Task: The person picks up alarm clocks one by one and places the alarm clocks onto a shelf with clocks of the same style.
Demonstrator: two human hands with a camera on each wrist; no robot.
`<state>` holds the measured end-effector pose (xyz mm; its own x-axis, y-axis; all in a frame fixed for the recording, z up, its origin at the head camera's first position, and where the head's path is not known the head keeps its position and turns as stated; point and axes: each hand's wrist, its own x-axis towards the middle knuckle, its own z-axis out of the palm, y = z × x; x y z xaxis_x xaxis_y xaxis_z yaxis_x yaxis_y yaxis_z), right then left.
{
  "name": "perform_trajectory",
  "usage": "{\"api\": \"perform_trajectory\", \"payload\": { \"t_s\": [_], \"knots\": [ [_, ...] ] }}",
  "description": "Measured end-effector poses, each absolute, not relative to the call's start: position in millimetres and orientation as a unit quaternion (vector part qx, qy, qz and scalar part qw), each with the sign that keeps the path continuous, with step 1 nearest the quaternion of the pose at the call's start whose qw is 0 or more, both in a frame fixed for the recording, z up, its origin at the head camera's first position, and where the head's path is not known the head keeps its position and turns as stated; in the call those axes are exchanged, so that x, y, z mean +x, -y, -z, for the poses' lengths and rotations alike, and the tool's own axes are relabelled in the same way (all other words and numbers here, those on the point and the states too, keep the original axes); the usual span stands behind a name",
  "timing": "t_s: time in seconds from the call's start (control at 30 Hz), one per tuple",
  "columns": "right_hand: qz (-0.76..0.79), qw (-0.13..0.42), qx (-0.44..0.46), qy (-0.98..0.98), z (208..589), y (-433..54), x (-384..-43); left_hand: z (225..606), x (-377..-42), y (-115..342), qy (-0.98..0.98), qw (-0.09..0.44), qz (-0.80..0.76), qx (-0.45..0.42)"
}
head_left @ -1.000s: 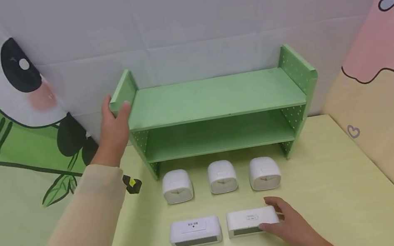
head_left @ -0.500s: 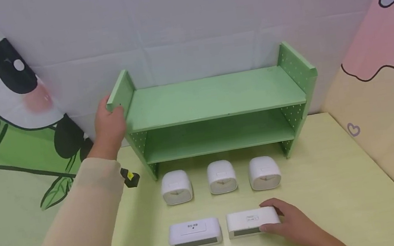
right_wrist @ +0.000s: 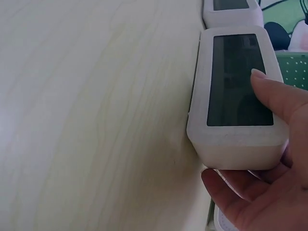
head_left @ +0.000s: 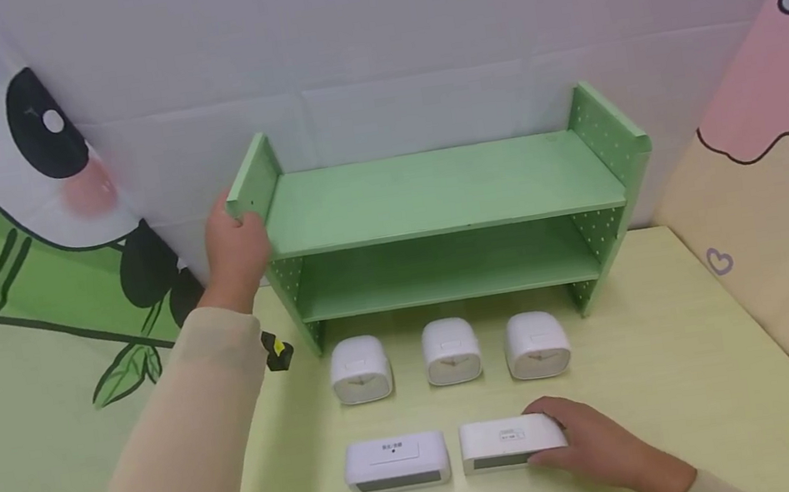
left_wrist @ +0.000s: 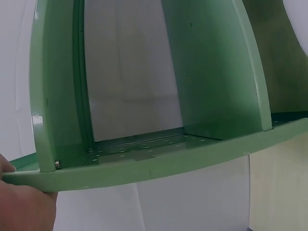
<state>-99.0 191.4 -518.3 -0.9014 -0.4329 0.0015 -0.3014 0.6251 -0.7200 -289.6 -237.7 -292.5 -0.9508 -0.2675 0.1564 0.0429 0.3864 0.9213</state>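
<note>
My left hand (head_left: pixel 238 249) grips the front edge of the left side panel of a green two-tier shelf (head_left: pixel 443 191), its thumb on the panel's inner side. In the left wrist view, part of that hand (left_wrist: pixel 26 209) shows at the panel's edge. Low in the head view, my right hand (head_left: pixel 595 446) holds the right end of a white digital clock (head_left: pixel 499 436) on the table. The right wrist view shows the thumb lying over its dark screen (right_wrist: pixel 236 79), with the fingers behind and below its end. Left of it sits a similar digital clock (head_left: pixel 395 456).
Three small white dial clocks, at left (head_left: pixel 358 360), middle (head_left: pixel 450 341) and right (head_left: pixel 536 335), stand in a row before the shelf. A small black object with a yellow mark (head_left: pixel 277 351) lies by the left sleeve. Printed cloth (head_left: pixel 401 26) hangs behind the pale table (head_left: pixel 707 370).
My left hand has closed in on the shelf's side panel. My right fingers have moved in against the clock's end, which stays in place. The head view has shifted slightly.
</note>
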Motion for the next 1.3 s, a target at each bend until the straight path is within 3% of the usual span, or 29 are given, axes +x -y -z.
{"api": "perform_trajectory", "payload": {
  "t_s": [0.9, 1.3],
  "knots": [
    [0.292, 0.020, -0.240, -0.926, 511, -190, -92, 295, -288, 233, 0.823, 0.173, 0.536, 0.075],
    [0.285, -0.005, -0.274, -0.919, 476, -193, -97, 297, -289, 233, 0.820, 0.186, 0.537, 0.065]
  ]
}}
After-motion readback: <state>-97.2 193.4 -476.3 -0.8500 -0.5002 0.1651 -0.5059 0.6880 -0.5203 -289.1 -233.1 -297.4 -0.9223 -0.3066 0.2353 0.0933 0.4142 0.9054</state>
